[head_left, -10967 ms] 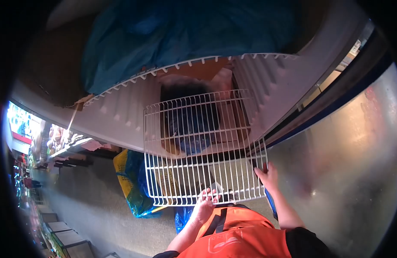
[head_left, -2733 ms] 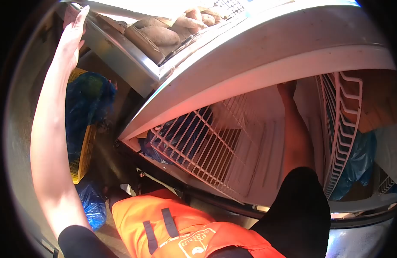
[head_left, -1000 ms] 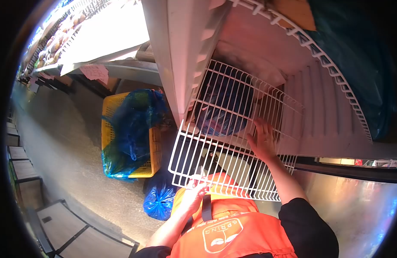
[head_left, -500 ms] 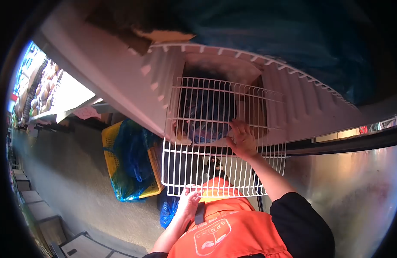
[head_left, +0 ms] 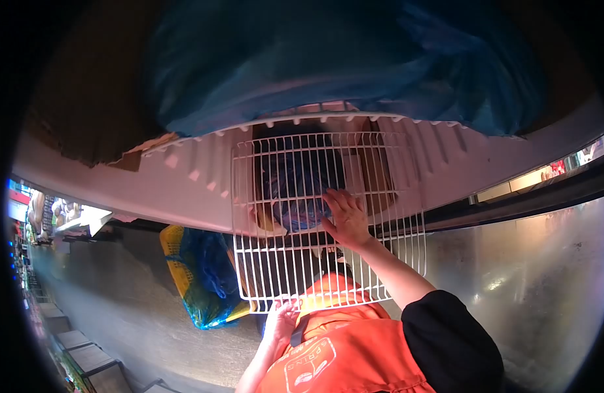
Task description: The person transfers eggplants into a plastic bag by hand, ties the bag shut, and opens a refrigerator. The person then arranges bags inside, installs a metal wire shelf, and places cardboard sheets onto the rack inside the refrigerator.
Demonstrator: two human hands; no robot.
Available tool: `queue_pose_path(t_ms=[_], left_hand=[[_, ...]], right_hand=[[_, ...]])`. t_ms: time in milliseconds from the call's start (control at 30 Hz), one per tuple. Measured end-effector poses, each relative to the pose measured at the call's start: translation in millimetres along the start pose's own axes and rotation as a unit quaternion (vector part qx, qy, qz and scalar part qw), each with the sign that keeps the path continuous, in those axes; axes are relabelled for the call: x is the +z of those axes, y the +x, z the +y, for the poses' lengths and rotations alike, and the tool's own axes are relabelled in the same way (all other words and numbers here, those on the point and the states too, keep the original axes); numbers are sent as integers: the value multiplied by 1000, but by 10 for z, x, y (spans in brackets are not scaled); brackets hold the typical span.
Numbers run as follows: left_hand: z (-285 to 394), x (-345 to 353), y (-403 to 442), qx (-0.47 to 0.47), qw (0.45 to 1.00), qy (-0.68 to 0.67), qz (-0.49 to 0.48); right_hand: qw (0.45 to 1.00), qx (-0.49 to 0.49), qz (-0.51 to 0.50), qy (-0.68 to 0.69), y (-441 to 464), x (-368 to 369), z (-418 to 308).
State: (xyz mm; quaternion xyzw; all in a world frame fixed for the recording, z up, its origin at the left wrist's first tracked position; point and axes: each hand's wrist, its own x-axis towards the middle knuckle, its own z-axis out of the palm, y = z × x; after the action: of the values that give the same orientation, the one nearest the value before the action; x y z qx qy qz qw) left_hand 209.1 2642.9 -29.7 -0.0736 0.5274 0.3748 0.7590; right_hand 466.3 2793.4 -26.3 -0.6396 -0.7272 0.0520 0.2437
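Observation:
A white wire rack (head_left: 328, 247) lies partly inside the pale cabinet and partly out over the orange apron. My left hand (head_left: 282, 319) has its fingers wrapped round the rack's near edge. On top of the wires, near the middle, my right hand (head_left: 346, 219) rests with its fingers spread. Below the rack, inside the cabinet, sits a dark blue plastic bag (head_left: 298, 177) beside a brown box (head_left: 375, 167). Above it, another shelf (head_left: 275, 121) with a curved front edge carries a large blue-green bag (head_left: 341, 65).
To the left on the floor is a yellow crate (head_left: 175, 257) with a blue bag (head_left: 213, 268) in it. Torn cardboard (head_left: 128, 157) hangs at the upper shelf's left. A shiny metallic surface (head_left: 518, 281) lies at the right. Grey boxes (head_left: 86, 357) line the lower left.
Over the last second the rack has come round squarely before me as the view turned. Both hands stay on it. Earlier, my left arm reached far left and the rack stood tilted in the cabinet.

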Motion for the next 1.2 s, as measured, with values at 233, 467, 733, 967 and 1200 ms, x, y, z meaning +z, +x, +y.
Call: queue_pose_path(t_ms=[233, 467, 733, 967, 1200], left_hand=[[15, -18, 46, 52, 997, 40, -47], [-59, -130, 124, 81, 991, 26, -99], [-97, -324, 483, 141, 974, 1, -180], [-65, -103, 623, 238, 941, -10, -241], [-98, -4, 843, 246, 935, -91, -239]], right_hand=[[999, 16, 8, -27, -116, 103, 25], [1000, 7, 18, -19, -231, 191, 53], [999, 8, 22, -42, -223, 368, 72], [999, 12, 2, -37, 26, 455, 191], [997, -38, 10, -62, 145, 371, 152]])
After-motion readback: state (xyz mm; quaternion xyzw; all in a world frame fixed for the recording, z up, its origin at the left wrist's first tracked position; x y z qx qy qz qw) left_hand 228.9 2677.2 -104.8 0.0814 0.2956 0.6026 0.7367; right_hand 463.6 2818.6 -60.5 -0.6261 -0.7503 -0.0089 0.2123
